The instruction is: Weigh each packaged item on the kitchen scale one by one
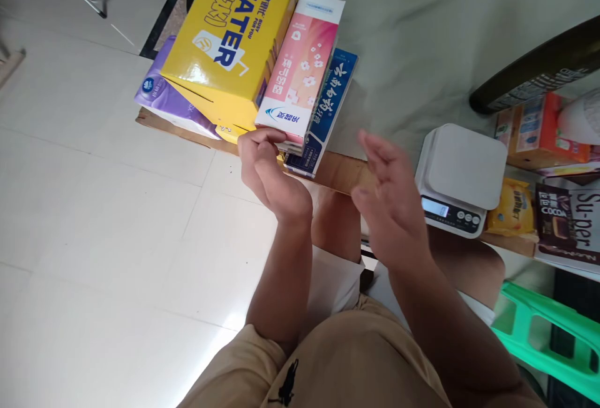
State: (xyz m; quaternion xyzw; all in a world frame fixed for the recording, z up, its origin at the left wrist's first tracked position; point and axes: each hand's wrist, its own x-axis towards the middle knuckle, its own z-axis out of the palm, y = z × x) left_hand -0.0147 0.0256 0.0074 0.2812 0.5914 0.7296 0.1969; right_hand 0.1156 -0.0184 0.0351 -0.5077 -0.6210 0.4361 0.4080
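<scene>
A pink and white toothpaste box (302, 67) lies partly over a blue toothpaste box (330, 111), close along the side of a yellow carton (234, 27) printed "WATER". My left hand (276, 174) is at the near end of the pink box, its fingers bent against that end and the thumb side close to it. To the right of the blue box, my right hand (394, 199) is held up with its fingers stretched out, slightly blurred, and nothing in it. Beneath the yellow carton's left side sticks out a purple and white pack (171, 99).
Right of my hands stands a white digital scale (462, 177). Beyond it are a yellow snack pack (510, 208), a brown cocoa pack (555, 214), an orange box (539, 133) and a dark cylindrical object (539, 67). A green plastic stool (548, 333) is at lower right.
</scene>
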